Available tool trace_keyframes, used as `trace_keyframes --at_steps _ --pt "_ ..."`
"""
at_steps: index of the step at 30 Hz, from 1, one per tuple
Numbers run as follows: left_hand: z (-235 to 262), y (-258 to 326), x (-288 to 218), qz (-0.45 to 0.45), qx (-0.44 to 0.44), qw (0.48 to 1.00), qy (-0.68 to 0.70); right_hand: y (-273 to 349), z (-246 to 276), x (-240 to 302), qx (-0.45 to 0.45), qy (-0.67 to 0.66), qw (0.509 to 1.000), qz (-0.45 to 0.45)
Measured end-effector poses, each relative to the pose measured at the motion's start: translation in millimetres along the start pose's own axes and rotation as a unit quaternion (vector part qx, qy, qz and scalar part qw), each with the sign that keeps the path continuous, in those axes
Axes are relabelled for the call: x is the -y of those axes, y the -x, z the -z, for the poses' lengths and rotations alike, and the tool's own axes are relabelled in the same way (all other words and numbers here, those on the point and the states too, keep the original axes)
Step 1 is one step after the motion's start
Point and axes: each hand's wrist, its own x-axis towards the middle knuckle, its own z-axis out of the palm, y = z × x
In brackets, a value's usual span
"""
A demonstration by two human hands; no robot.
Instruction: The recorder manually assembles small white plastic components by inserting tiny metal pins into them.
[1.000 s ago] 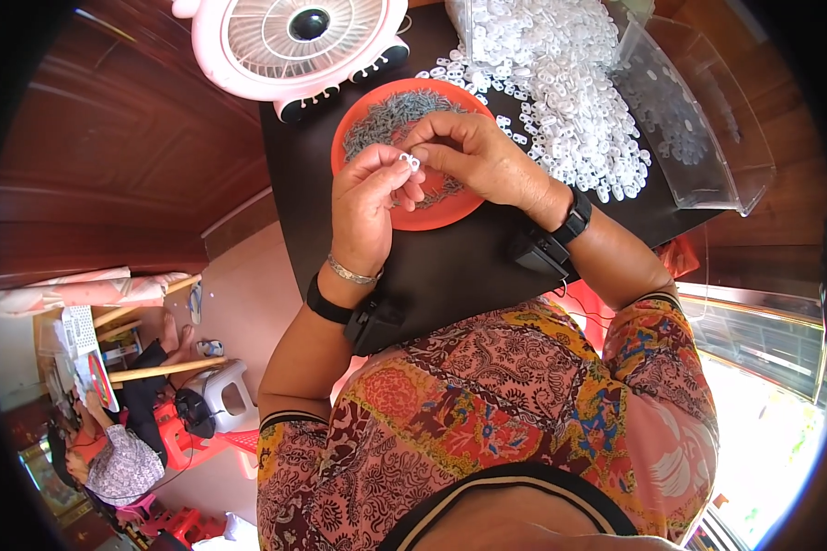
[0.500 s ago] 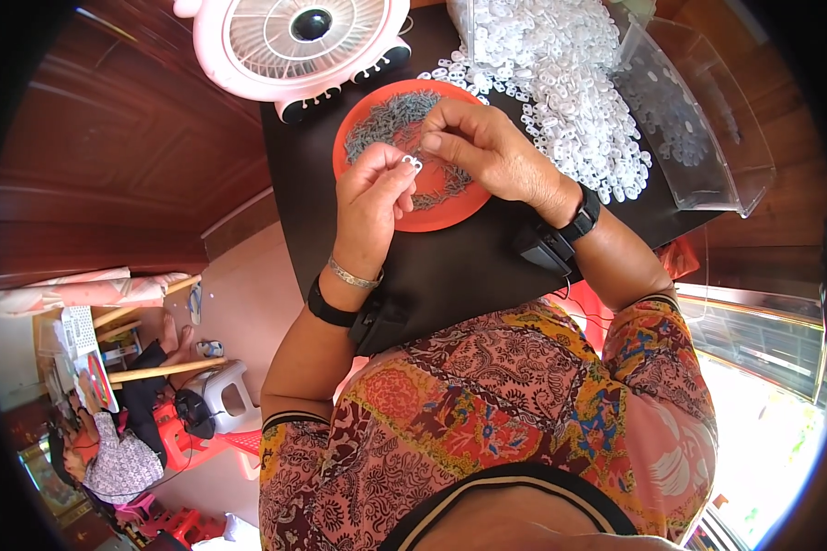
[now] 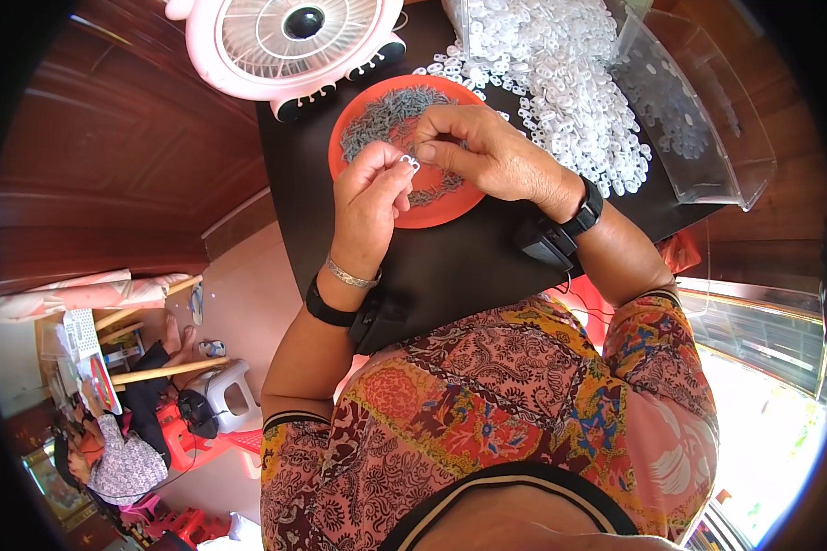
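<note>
A small white plastic piece with two holes [image 3: 410, 163] is pinched between the thumb and fingers of my left hand [image 3: 366, 191]. Close beside it, the thumb and index finger of my right hand [image 3: 487, 151] are pressed together; whatever they hold is too small to make out. Both hands are over a round orange plate [image 3: 429, 216], partly covering it. Many thin grey screw-like pieces [image 3: 386, 119] lie in the plate.
A heap of white two-holed pieces [image 3: 579, 110] spreads over the black table [image 3: 459, 275], beside a clear plastic bin [image 3: 698, 138]. A pink fan [image 3: 294, 41] stands at the far left. Another person [image 3: 129, 459] sits beyond the table's left side, near stools.
My right fingertips have come slightly down and left, nearer the white piece. My left hand keeps its pinch on it, and the view has shifted a little.
</note>
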Motion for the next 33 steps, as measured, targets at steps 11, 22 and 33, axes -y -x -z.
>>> trace_keyframes --at_steps 11,22,33 --pt "-0.2 0.2 -3.2 0.009 0.01 1.0 -0.016 0.5 2.9 0.4 -0.003 -0.006 0.999 -0.034" --pt "-1.1 0.7 -4.4 0.008 0.013 0.999 -0.047 1.3 2.7 1.4 -0.003 0.068 0.998 0.003" --pt "-2.6 2.6 -2.9 0.002 0.01 0.998 -0.056 2.0 -1.3 -4.4 0.007 0.066 0.998 0.015"
